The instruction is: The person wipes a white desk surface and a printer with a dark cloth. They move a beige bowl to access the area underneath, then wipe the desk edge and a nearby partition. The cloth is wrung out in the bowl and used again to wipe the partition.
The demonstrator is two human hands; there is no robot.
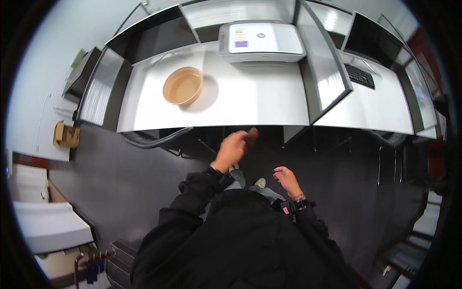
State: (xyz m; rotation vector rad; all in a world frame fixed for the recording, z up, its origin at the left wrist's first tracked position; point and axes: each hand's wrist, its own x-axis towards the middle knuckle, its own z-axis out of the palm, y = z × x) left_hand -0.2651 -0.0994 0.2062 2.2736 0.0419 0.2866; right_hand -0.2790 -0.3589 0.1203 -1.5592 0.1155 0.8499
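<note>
My left hand (233, 149) is raised in front of the desk's near edge, smeared by motion. At its fingertips is a dark, blurred patch; whether this is shaded fingers or a held thing I cannot tell. Lower and to the right, my right hand (287, 180) hangs in the air by my body, its fingers loosely bent, with nothing visible in it. On the white desk (250, 106) beyond both hands stands a round tan bowl (183, 85), apart from either hand. It looks empty. A white and grey printer (262, 42) sits at the back right of the desk.
Low partitions (325, 62) flank the desk. A chair (159, 139) is tucked under its left front edge. The neighbouring desk at right holds a keyboard (359, 75) and a monitor (374, 39). An open cardboard box (66, 135) is at far left.
</note>
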